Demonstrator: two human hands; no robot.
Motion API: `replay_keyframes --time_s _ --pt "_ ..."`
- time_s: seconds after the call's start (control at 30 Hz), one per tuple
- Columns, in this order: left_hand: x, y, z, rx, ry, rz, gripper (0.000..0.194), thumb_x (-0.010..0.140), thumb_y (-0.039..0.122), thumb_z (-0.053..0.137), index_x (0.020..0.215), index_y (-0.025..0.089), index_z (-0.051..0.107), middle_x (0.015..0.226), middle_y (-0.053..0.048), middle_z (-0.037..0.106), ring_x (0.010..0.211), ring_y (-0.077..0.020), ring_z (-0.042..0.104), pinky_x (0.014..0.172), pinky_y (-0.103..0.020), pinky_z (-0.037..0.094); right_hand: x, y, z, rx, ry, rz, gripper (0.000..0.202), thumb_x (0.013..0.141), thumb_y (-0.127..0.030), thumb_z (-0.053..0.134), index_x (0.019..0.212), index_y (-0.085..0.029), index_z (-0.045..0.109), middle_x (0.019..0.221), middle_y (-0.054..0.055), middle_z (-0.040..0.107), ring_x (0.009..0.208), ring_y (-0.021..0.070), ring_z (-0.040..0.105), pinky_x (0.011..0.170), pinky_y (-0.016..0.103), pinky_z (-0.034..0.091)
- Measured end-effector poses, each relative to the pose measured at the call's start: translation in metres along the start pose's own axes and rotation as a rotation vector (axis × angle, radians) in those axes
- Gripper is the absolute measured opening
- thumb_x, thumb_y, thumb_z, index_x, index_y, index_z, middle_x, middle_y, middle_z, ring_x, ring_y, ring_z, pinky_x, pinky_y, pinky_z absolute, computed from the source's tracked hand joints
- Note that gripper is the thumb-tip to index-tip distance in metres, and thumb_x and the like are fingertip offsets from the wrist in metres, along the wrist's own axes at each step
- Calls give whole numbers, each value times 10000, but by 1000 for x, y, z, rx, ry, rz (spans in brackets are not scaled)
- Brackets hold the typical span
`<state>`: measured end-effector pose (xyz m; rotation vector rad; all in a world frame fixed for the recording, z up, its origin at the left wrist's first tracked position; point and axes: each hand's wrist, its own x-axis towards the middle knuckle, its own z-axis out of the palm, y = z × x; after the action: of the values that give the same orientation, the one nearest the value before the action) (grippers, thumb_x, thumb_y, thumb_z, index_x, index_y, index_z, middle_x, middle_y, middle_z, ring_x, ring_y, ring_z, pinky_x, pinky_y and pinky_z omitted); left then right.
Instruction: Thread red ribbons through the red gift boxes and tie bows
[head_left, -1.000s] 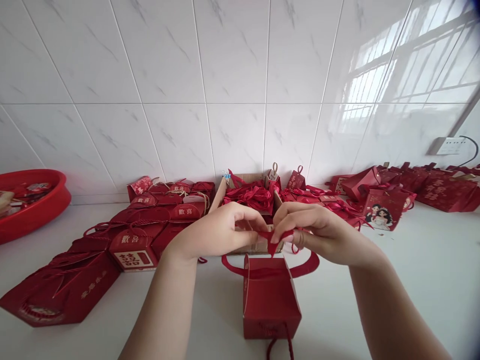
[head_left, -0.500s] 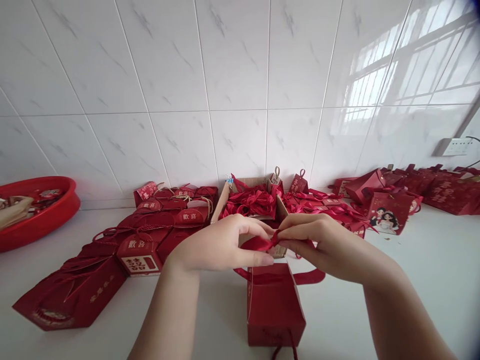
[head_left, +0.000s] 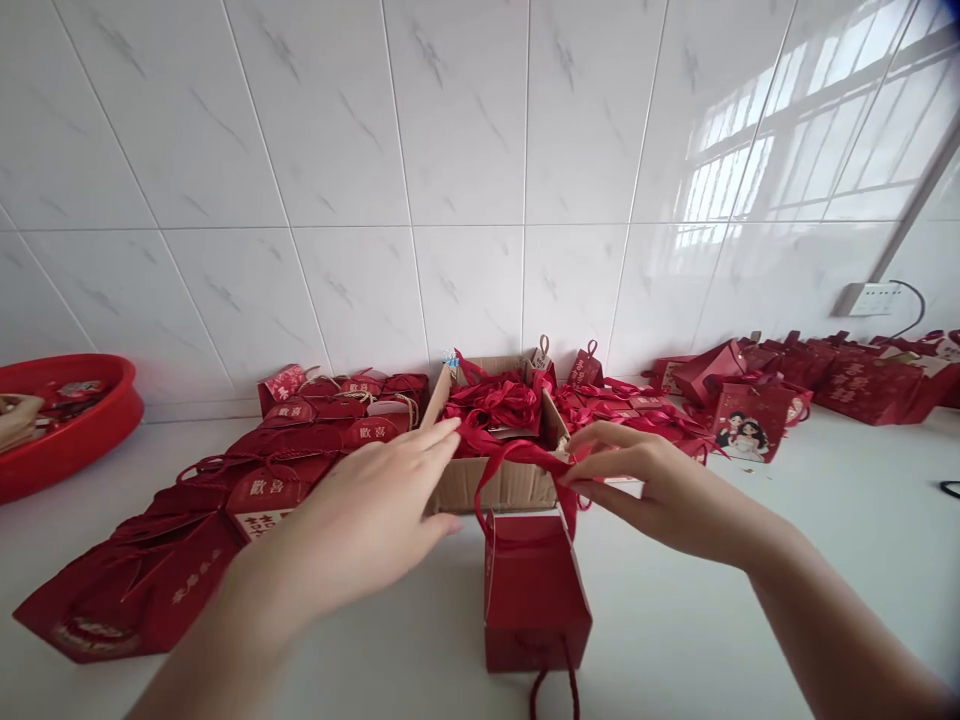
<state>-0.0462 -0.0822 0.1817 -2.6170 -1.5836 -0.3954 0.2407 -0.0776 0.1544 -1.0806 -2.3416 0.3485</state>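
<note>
A small red gift box (head_left: 536, 595) stands on the white counter in front of me, with a dark red cord hanging from its near face. A red ribbon (head_left: 491, 480) loops up from the box's far side. My right hand (head_left: 637, 475) pinches this ribbon between thumb and fingers above the box's far right corner. To the left, my left hand (head_left: 382, 500) is apart from the ribbon, fingers stretched out and holding nothing. It hovers near the left side of a cardboard box (head_left: 495, 487) that holds a heap of red ribbons (head_left: 502, 400).
Red gift boxes (head_left: 187, 570) crowd the left side. More ribboned boxes and a bag with a cartoon couple (head_left: 757, 425) stand on the right. A red basin (head_left: 112, 405) sits far left. A power socket (head_left: 870, 299) is on the tiled wall (head_left: 465, 130).
My left hand has let go of the ribbon and moved left, its fingers now extended. The ribbon hangs in a loop from my right hand, which keeps its pinch. The view has shifted slightly.
</note>
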Motion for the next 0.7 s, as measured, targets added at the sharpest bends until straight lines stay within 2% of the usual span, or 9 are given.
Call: replay_keyframes --time_s 0.1,0.17,0.23,0.3,0.37,0.43,0.57,0.63,0.7 --pt "-32 -20 2 143 63 -16 747 786 498 607 1457 344 319 1483 -24 395 1240 -372 504 890 -429 463 -32 16 3 116 2 8 221 947 -341 491 985 -254 691 1088 85 612 959 218 604 746 337 521" --pt "-52 -33 4 191 64 -54 681 792 530 589 1420 345 400 1419 -25 486 1174 -398 556 867 -456 473 -53 29 7 175 38 67 214 952 -339 482 974 -244 673 1076 91 623 957 218 602 735 327 516" --pt "-69 -46 7 193 -12 -129 558 827 511 551 1355 339 500 1357 -21 555 1145 -392 581 886 -469 474 -72 43 13 217 37 120 231 947 -365 485 955 -230 673 1025 92 638 919 217 607 751 332 513" --pt "-80 -56 13 141 -144 -190 533 820 467 572 1333 327 530 1355 -11 556 1177 -370 564 944 -466 460 -87 56 20 236 12 203 283 935 -419 490 923 -211 682 957 90 653 871 217 609 752 329 510" --pt "-85 -64 21 65 -290 -219 591 774 434 625 1343 319 516 1398 0 509 1248 -355 503 1016 -460 418 -97 68 26 239 -20 279 348 915 -480 493 886 -195 691 900 85 662 823 213 606 721 307 507" --pt "-86 -66 30 5 -384 -236 611 767 425 619 1354 305 501 1427 2 475 1294 -341 454 1054 -455 385 -104 79 32 230 -61 336 391 900 -523 488 862 -192 693 865 74 666 794 205 599 692 282 495" --pt "-81 -61 46 -69 -471 -287 625 808 486 532 1376 227 487 1422 -50 488 1272 -335 477 1041 -434 400 -114 96 39 164 -133 430 424 913 -545 434 832 -207 675 812 45 652 746 183 566 654 266 451" --pt "-79 -62 54 -87 -500 -300 626 794 482 538 1353 200 519 1398 -82 514 1218 -339 526 1010 -420 424 -119 105 40 108 -123 473 430 917 -546 415 835 -211 671 782 40 645 714 177 553 645 272 445" --pt "-77 -65 61 -116 -520 -274 545 768 443 566 1263 217 606 1316 -93 589 1116 -329 596 935 -393 468 -125 114 42 66 -88 492 428 918 -546 406 862 -214 670 798 48 649 710 180 559 636 277 455"
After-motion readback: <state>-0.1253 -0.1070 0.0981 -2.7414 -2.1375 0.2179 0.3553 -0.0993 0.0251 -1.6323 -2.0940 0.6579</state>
